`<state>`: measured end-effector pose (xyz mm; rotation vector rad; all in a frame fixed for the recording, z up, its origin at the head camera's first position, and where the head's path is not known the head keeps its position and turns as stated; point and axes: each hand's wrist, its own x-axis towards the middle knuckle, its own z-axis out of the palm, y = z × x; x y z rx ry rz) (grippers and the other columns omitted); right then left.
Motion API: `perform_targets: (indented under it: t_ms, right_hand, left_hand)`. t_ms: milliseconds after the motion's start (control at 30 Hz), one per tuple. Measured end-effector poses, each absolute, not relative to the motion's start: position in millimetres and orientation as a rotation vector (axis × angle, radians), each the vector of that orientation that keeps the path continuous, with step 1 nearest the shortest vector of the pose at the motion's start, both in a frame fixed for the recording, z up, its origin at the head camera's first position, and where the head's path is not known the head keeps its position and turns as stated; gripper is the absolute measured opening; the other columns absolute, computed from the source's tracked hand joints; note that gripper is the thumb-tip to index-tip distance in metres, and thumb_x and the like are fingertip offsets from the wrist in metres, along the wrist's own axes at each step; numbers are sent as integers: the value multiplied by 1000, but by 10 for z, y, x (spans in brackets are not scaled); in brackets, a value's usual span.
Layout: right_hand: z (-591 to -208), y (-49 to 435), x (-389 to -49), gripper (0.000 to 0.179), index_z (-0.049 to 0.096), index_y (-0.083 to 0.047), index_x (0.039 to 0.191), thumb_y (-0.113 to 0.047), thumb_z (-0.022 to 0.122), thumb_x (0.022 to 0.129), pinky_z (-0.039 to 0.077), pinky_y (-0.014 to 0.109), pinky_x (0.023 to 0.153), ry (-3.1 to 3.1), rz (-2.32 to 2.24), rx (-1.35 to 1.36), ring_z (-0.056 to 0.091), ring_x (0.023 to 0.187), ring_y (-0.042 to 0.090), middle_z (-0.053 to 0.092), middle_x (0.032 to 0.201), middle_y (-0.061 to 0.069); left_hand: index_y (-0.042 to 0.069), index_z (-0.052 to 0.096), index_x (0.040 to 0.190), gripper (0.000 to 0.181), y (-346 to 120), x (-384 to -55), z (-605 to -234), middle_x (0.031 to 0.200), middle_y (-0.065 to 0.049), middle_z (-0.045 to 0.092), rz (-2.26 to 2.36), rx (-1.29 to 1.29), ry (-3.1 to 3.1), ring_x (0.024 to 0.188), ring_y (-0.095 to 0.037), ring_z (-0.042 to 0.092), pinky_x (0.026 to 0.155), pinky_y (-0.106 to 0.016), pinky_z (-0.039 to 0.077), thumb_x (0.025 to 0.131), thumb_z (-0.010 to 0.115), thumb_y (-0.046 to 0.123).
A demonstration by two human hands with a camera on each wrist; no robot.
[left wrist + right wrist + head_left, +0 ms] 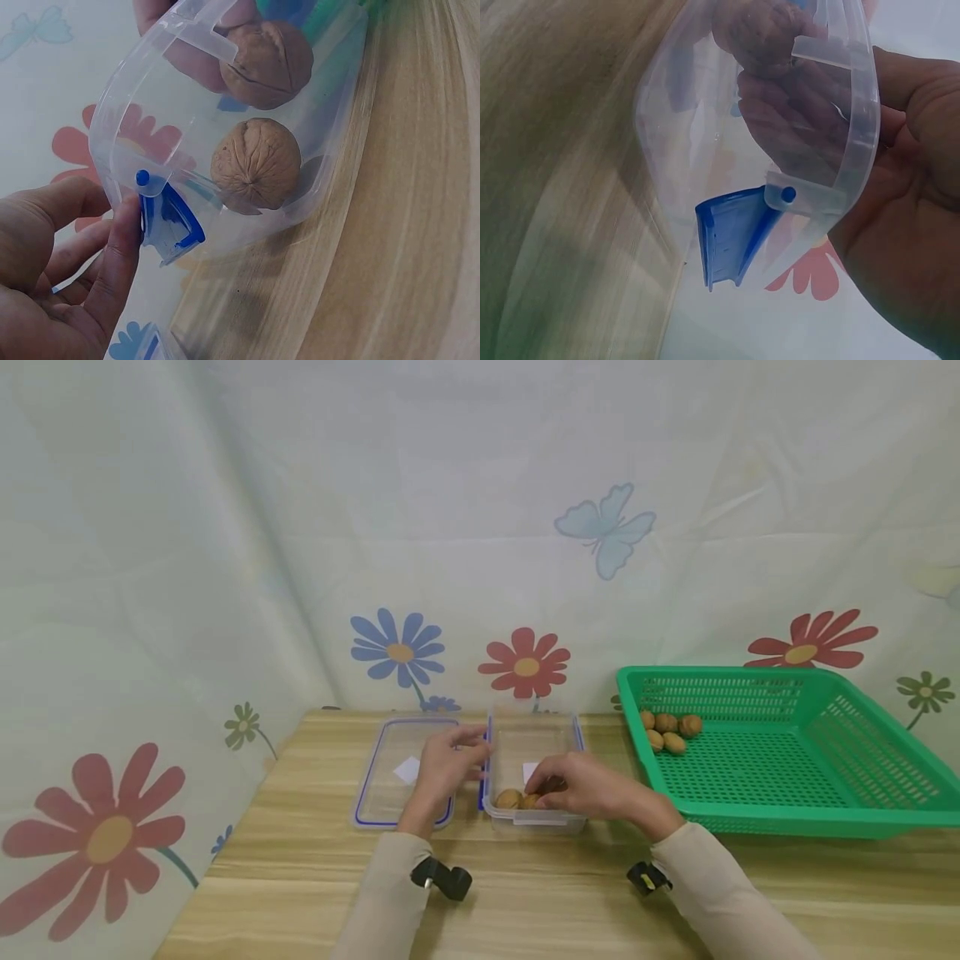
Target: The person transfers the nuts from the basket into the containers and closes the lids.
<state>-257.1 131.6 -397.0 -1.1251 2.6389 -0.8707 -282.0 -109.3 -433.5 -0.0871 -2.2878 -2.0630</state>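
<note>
A clear plastic container (536,727) stands on the table, blue latches hanging at its sides. My left hand (447,760) pinches its left rim beside a blue latch (171,217). My right hand (581,785) reaches inside and holds a walnut (268,65) near the front wall; its fingers (780,127) show through the plastic. Left of that one, another walnut (509,799) lies on the container floor. A white slip of paper (529,771) is partly hidden by the right hand.
Left of the container lies a clear lid (382,777) with a blue seal, a white paper slip (408,770) on it. At the right is a green plastic basket (757,814) with several walnuts (666,723) in its left corner. Behind the wooden table (525,893) hangs a flowered curtain (465,527).
</note>
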Motion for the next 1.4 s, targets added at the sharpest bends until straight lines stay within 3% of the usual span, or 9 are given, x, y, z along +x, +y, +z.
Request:
perform_targets:
  t_ms: [267, 400, 600, 800, 1067, 1400]
  right_hand:
    - [-3976, 1308, -2570, 11, 80, -8, 107, -5, 79, 96, 62, 24, 83, 2614, -861, -1127, 66, 89, 8, 75, 102, -4]
    - [-3967, 1304, -2576, 12, 79, -6, 108, -3, 79, 96, 63, 24, 84, 2591, -873, -1144, 69, 91, 7, 75, 102, -2]
    - [-3957, 1297, -2581, 13, 79, -5, 108, -2, 79, 95, 64, 26, 85, 2578, -871, -1153, 71, 92, 8, 76, 102, -1]
    - [-3941, 1302, -2561, 14, 78, -3, 109, -2, 79, 95, 64, 27, 85, 2584, -890, -1138, 70, 92, 8, 76, 103, 2]
    - [-3905, 1341, -2564, 17, 78, -3, 112, -6, 80, 95, 62, 27, 85, 2629, -899, -1137, 67, 94, 12, 75, 107, 6]
    - [-3707, 1433, -2494, 23, 78, -9, 116, -18, 82, 96, 65, 32, 86, 2689, -1006, -1024, 71, 98, 15, 76, 109, 1]
  left_hand:
    - [-4, 71, 132, 36, -1091, -2831, -4345, 113, -20, 70, -2069, -94, -2280, 95, -36, 74, 73, -35, 69, 97, 74, 2]
    - [-5, 70, 132, 36, -1087, -2837, -4347, 111, -20, 70, -2086, -101, -2267, 97, -40, 74, 72, -34, 68, 96, 73, 0]
    - [-4, 71, 131, 36, -1097, -2834, -4335, 110, -19, 70, -2086, -104, -2264, 91, -33, 75, 72, -35, 69, 96, 73, 0]
    - [-5, 70, 133, 37, -1101, -2823, -4336, 111, -20, 70, -2090, -116, -2259, 98, -43, 74, 73, -37, 69, 96, 73, 1]
    - [-5, 70, 133, 38, -1102, -2803, -4323, 112, -20, 71, -2078, -121, -2270, 87, -32, 75, 72, -37, 69, 97, 74, 2]
    - [-4, 71, 131, 35, -1117, -2826, -4344, 111, -19, 70, -2074, -127, -2276, 89, -31, 75, 73, -37, 69, 97, 75, 2]
